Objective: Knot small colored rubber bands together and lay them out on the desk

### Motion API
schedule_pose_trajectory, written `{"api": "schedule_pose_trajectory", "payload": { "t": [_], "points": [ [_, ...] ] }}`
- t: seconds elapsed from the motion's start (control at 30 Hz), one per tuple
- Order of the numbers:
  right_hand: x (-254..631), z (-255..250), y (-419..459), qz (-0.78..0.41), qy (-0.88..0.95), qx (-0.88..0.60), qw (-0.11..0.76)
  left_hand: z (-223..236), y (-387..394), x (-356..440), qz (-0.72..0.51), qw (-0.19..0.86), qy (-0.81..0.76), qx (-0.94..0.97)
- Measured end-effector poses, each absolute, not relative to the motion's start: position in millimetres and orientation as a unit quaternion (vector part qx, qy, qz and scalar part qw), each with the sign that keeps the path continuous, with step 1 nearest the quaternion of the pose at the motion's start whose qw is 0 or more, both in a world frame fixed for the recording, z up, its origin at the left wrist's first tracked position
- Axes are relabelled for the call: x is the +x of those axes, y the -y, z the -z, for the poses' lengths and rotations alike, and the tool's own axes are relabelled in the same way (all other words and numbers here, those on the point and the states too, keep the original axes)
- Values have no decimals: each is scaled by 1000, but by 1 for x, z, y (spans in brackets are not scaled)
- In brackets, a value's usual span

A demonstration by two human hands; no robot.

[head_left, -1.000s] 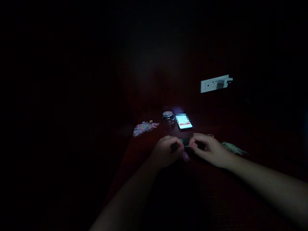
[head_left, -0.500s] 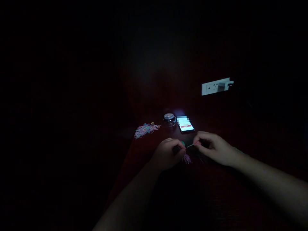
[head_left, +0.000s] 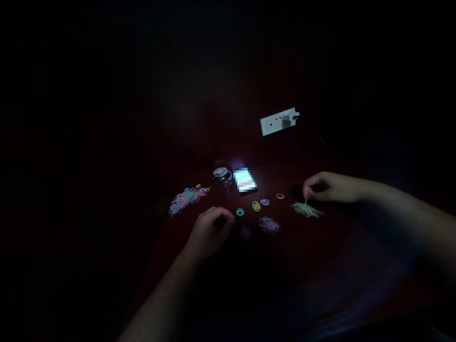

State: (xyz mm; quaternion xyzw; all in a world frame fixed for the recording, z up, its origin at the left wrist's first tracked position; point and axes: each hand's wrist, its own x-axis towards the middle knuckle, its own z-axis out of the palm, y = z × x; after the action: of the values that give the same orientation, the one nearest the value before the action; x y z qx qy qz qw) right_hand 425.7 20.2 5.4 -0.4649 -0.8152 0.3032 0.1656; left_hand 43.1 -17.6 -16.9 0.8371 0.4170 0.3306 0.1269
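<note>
- My right hand [head_left: 329, 186] was at the right of the desk [head_left: 292, 251], fingertips pinched on a pale rubber band [head_left: 305, 201] that hung over the pale green pile [head_left: 309, 211].
- My left hand [head_left: 210, 232] was at the near left, thumb and forefinger drawn close together beside the green bands [head_left: 240, 212]; I could not tell whether anything was between them.
- Several colours lay in groups of their own: the green bands, the yellow bands [head_left: 256, 206] and a bluish-violet cluster [head_left: 264, 202] in the middle, with a purple pile [head_left: 269, 225] and a dim pinkish pile [head_left: 245, 232] nearer me.
- An orange band [head_left: 280, 196] lay apart, between the bluish-violet cluster and the pale green pile.
- At the left, a mixed pile [head_left: 185, 199] held many colours together, so by my judgement much was grouped by colour and a good share was not.
- Farther off, a lidded jar [head_left: 221, 175] stood beside a lit phone [head_left: 245, 180]; beyond them was a socket panel [head_left: 274, 124] with a plug [head_left: 287, 121] in it.
</note>
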Motion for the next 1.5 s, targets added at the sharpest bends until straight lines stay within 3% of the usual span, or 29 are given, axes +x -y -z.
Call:
{"api": "schedule_pose_trajectory", "payload": {
  "t": [0.43, 0.73, 1.03, 1.5],
  "points": [
    [423, -7, -16, -340, 827, -427, 137, 27, -2, 13, -358, 148, -506, 771],
    [414, -5, -17, -297, 832, -449, 131, 36, -23, -27, -386, 88, -634, 664],
    [413, 2, -23, -257, 800, -480, 252, 53, -35, -37, -231, 10, -750, 620],
    [416, 19, -35, -311, 775, -487, 256, 53, -35, -24, -188, -7, -756, 627]
  ]
}}
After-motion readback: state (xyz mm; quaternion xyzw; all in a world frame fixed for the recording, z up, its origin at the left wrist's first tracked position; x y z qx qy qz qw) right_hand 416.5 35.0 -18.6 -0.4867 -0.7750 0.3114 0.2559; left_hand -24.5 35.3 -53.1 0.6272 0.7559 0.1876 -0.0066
